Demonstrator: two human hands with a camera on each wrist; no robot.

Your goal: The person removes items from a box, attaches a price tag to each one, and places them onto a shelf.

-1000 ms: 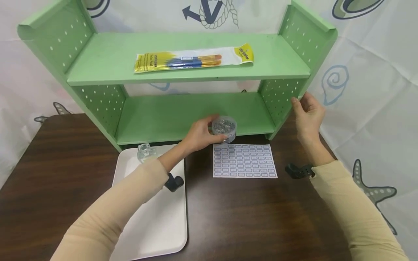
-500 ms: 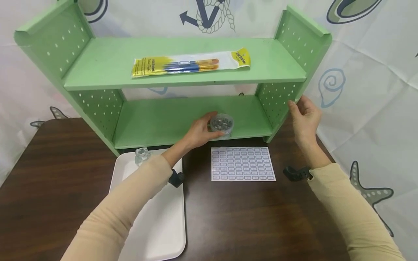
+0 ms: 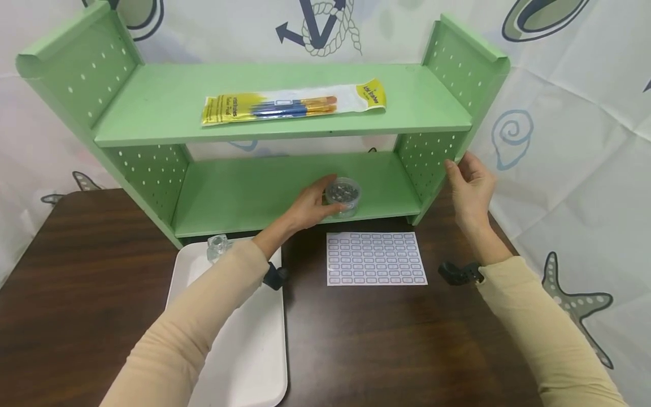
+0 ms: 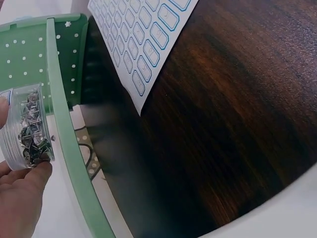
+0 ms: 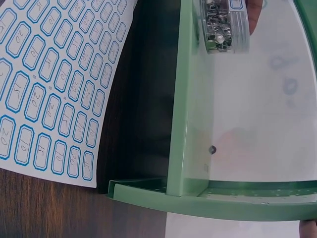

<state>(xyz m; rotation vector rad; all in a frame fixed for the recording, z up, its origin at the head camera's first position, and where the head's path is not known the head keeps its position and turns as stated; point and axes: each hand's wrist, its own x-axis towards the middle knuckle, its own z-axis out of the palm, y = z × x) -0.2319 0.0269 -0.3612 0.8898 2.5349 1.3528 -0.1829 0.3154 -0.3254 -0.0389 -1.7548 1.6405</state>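
My left hand (image 3: 311,207) grips a clear round tub of thumbtacks (image 3: 343,194), thumb at the front and fingers behind. The tub is upright at the front of the lower board of a green two-tier shelf (image 3: 254,189). Silvery tacks fill the tub (image 4: 30,126) in the left wrist view, and a small blue-bordered label is on its side in the right wrist view. My right hand (image 3: 473,195) pinches the front edge of the shelf's right side panel (image 3: 432,161), thumb inside and curled fingers outside.
A pack of paintbrushes (image 3: 295,106) lies on the upper board. On the table, a sheet of numbered labels (image 3: 376,259) lies in front of the shelf. Left of it is a white tray (image 3: 254,350) with a clear glass object (image 3: 217,247), partly behind my left sleeve.
The tub in my left hand has moved slightly back over the shelf's lower board. My right hand stays at the side panel. The head view has shifted a little.
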